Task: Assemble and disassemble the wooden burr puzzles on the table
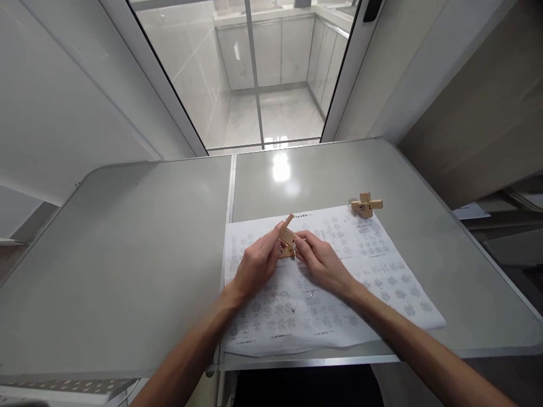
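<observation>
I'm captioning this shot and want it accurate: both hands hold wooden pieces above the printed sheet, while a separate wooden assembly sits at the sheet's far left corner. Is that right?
One detail is wrong: the head view shows the separate wooden assembly at the printed sheet's far right corner. Both the left hand and right hand do hold wooden pieces above it.

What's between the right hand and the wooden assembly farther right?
In the head view, only the printed sheet lies between the right hand and the wooden assembly.

Beyond the far edge of your bench [127, 254] you face a glass door [257, 99] (pale cabinets [292, 53] show through it); below the near edge, leftward, lies a dotted panel [63, 387].
</observation>
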The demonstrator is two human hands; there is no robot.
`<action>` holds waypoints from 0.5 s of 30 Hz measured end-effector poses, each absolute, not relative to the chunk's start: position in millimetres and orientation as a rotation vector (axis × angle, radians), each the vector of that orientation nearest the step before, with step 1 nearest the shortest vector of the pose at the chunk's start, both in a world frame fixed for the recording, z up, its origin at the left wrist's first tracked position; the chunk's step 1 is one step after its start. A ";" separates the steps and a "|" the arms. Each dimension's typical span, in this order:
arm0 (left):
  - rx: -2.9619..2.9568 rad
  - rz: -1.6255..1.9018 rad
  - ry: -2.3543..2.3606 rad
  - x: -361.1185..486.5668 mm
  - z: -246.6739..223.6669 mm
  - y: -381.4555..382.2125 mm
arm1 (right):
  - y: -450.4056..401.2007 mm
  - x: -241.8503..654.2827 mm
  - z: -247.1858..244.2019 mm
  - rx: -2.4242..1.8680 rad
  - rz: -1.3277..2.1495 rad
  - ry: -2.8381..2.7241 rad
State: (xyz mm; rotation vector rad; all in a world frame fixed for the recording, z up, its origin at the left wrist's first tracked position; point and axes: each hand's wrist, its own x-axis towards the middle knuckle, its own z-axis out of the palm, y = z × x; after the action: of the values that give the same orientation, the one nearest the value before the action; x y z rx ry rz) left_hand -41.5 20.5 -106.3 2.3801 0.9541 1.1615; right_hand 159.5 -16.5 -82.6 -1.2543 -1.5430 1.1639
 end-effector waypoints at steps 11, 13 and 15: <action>2.442 1.073 0.896 -35.2 -97.5 16.2 | -15.3 155.0 -85.5 -1.282 1.168 -1.490; 2.447 1.086 0.958 -34.9 -97.4 15.5 | -15.1 154.4 -85.7 -1.258 1.193 -1.508; 2.469 1.126 0.990 -35.4 -98.4 15.4 | -15.1 154.5 -85.7 -1.219 1.228 -1.530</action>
State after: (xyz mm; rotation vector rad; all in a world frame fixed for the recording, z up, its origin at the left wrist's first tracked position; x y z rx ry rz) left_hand -35.4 15.4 -98.4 2.4690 0.9896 1.1256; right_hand 154.5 -15.1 -85.7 -1.2185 -1.5303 1.2282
